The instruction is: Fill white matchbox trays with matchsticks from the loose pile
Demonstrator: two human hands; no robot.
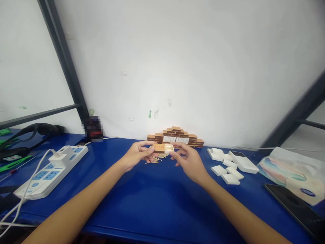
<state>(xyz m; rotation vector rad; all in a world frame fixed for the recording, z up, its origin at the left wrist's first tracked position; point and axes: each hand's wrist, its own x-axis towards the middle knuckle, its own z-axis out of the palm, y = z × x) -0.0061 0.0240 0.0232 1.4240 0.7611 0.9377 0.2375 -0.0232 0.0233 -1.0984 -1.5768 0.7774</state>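
Between my two hands is a matchbox [158,147], its white inner tray [169,148] slid partly out to the right with matchsticks lying in it. My left hand [138,155] grips the orange-brown sleeve at its left end. With thumb and fingertips, my right hand [189,160] pinches the tray's right end. A loose heap of matchsticks [155,159] lies on the blue table just below the box, partly hidden by my left fingers. Behind, against the wall, stands a stepped stack of matchboxes [175,135], with white pieces upright in its middle.
Several white matchbox trays [230,179] lie to the right, near a white device with a dark screen [243,162]. Further right are a tissue pack [296,176] and a phone [291,208]. On the left lie a power strip [54,173] with cables and black headphones [45,128].
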